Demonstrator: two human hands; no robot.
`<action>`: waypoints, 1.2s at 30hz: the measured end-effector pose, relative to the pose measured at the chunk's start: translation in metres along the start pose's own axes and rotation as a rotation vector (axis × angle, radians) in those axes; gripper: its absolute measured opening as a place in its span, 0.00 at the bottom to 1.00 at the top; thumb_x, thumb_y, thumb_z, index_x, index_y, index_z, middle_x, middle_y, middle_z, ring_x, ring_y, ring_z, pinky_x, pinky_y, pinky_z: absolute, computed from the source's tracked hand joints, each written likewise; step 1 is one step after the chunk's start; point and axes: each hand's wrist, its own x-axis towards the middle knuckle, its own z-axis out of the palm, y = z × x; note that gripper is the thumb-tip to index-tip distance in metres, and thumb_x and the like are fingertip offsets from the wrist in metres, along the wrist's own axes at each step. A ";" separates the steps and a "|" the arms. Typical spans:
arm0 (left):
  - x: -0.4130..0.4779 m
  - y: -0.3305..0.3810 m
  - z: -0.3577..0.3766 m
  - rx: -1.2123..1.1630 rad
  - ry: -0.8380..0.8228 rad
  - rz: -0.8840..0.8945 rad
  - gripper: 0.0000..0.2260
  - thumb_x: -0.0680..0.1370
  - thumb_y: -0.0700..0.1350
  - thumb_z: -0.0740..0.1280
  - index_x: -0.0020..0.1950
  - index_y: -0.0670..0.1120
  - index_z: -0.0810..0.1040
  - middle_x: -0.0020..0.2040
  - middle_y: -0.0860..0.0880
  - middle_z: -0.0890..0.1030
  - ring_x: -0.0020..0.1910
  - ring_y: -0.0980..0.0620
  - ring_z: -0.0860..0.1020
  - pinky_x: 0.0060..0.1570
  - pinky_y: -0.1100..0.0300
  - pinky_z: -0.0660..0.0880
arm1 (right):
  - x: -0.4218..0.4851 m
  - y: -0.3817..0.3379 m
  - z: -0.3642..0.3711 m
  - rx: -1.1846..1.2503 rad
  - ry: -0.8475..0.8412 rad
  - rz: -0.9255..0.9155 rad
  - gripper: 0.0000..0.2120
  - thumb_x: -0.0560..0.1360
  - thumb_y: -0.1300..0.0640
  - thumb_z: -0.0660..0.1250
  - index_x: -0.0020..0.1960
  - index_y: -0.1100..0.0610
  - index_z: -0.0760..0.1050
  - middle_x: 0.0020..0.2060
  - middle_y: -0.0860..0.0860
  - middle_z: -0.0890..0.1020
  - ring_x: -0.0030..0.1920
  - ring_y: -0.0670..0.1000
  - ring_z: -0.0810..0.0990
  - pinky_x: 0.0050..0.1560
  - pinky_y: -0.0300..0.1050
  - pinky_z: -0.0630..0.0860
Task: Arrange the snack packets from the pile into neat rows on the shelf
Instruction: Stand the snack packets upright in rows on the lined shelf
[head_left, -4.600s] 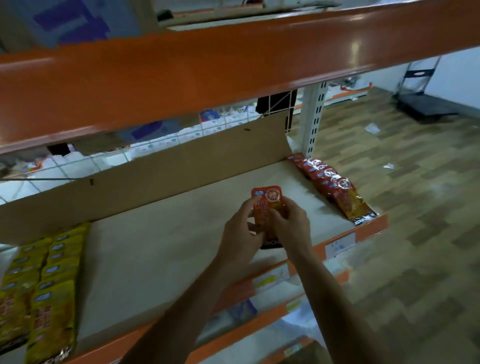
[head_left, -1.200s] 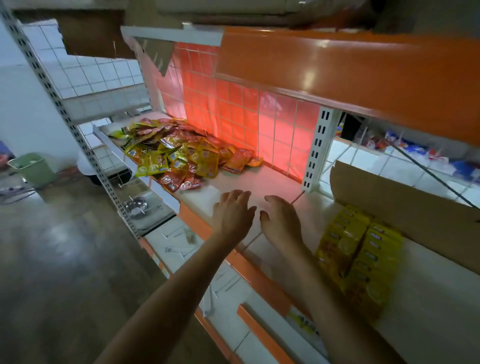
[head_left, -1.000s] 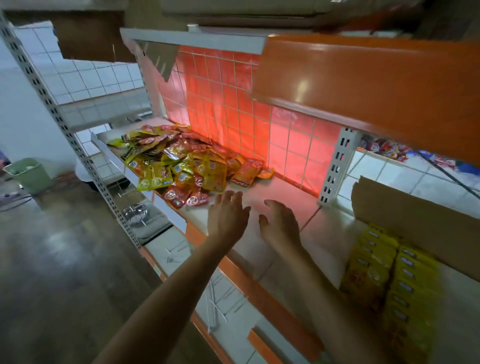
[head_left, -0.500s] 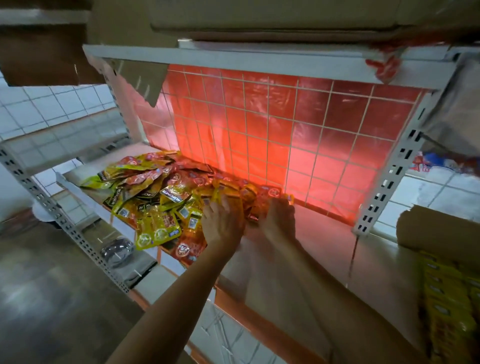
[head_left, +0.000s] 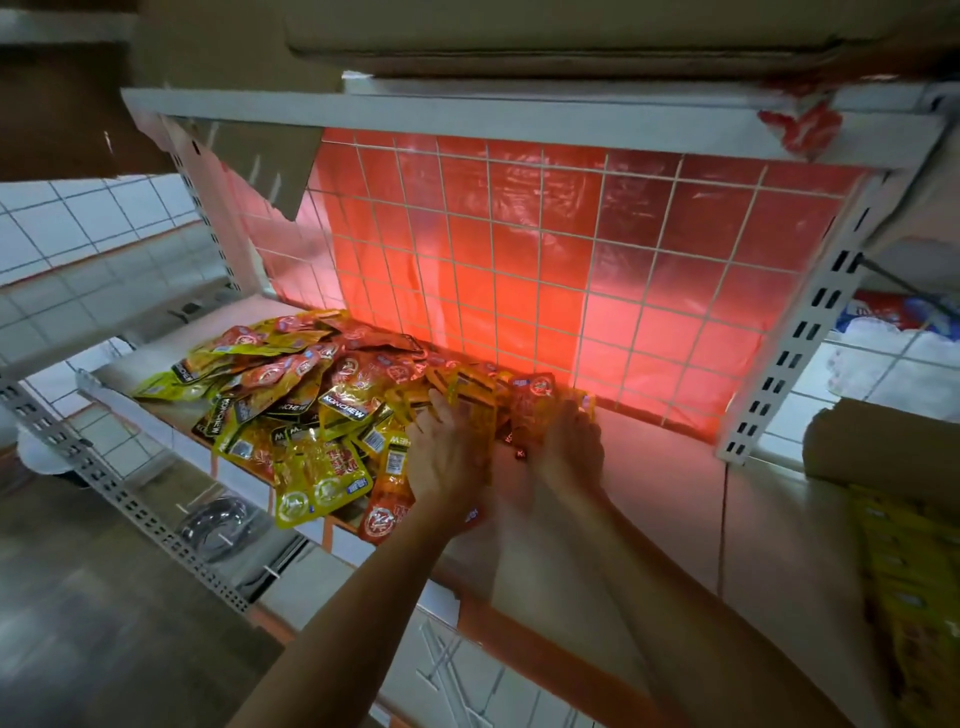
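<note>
The pile (head_left: 311, 405) of yellow and red packets lies on the far left of the shelf (head_left: 649, 519), against the red-lit grid (head_left: 571, 260). Both hands are at its right edge. The left hand (head_left: 447, 457) lies palm down, fingers flat on the packets. The right hand (head_left: 569, 447) touches a red packet (head_left: 532, 402); I cannot tell whether its fingers pinch it.
</note>
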 end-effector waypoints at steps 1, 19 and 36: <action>0.000 -0.001 -0.001 -0.068 0.006 -0.022 0.32 0.77 0.46 0.66 0.75 0.38 0.54 0.62 0.41 0.71 0.60 0.44 0.72 0.57 0.55 0.70 | -0.001 0.000 -0.001 0.057 -0.014 0.041 0.31 0.74 0.57 0.69 0.71 0.61 0.58 0.65 0.60 0.70 0.65 0.62 0.69 0.60 0.54 0.71; -0.041 0.048 0.003 -0.607 0.208 0.696 0.11 0.73 0.42 0.69 0.53 0.48 0.85 0.37 0.44 0.75 0.35 0.43 0.77 0.33 0.57 0.72 | -0.063 0.077 -0.063 1.170 0.067 0.347 0.09 0.73 0.64 0.65 0.53 0.61 0.78 0.47 0.58 0.83 0.46 0.56 0.82 0.41 0.47 0.80; -0.120 0.144 0.032 -0.886 -0.076 0.947 0.18 0.74 0.31 0.61 0.61 0.42 0.79 0.51 0.44 0.83 0.43 0.46 0.83 0.47 0.62 0.76 | -0.138 0.186 -0.145 1.077 0.477 0.387 0.09 0.73 0.63 0.66 0.42 0.50 0.79 0.44 0.55 0.84 0.46 0.54 0.83 0.45 0.50 0.78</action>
